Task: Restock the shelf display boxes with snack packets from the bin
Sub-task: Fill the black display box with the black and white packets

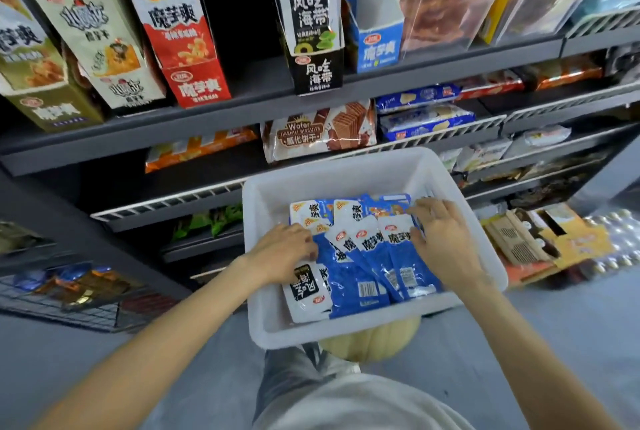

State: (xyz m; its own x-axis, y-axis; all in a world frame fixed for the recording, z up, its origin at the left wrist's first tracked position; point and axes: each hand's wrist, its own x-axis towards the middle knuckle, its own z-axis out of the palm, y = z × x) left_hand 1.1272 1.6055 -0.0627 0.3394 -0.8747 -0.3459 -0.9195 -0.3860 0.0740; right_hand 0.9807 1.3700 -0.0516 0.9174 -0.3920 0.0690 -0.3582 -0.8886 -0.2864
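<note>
Wafer biscuit pack [320, 133] on middle shelf; flattened cardboard [540, 239] on floor.

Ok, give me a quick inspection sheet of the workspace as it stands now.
Surface: white bin propped over a round pale stool.
Job's things: blue snack packets piled in bin, one black-and-white packet at left; blue display box on upper shelf looks near empty.
Clutter: cardboard boxes on floor at right.
Grippers: left hand and right hand both on the packets; grip unclear.
Cables: nothing seen.
Surroundings: stocked dark shelves, grey floor.
</note>
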